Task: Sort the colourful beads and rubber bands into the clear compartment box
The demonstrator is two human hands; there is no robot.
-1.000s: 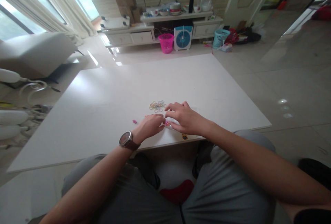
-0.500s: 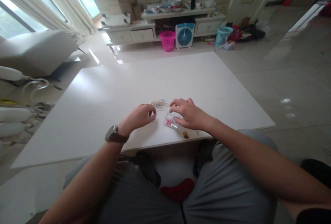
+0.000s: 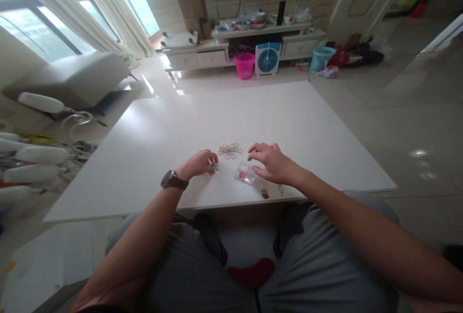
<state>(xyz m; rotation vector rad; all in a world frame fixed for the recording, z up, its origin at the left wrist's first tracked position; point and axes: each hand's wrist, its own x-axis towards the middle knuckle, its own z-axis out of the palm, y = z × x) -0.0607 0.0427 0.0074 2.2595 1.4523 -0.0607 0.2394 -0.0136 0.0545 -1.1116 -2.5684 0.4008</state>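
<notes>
Left hand (image 3: pixel 198 164): grip pinched on small coloured beads (image 3: pixel 214 166), low on white tabletop (image 3: pixel 152 158). Right hand (image 3: pixel 273 164): grip open, fingertips steadying clear plastic box (image 3: pixel 245 174); loose rubber bands (image 3: pixel 230 149) just beyond. Best handled with pinch kept low and box pinned flat.

A small clear plastic box (image 3: pixel 245 174) lies flat on the white table top near its front edge, turned a little askew, with tiny pink and other bright bits showing through its walls; the fingertips of the right hand touch its right side. Just left of it, apart from the box, a little cluster of multicoloured beads (image 3: pixel 214 166), yellow, green and pink, sits at the fingertips of the left hand, too small to tell whether pinched or only touched. Behind both, a loose heap of thin coloured rubber bands (image 3: pixel 230 149) lies spread flat on the table, untouched.
</notes>
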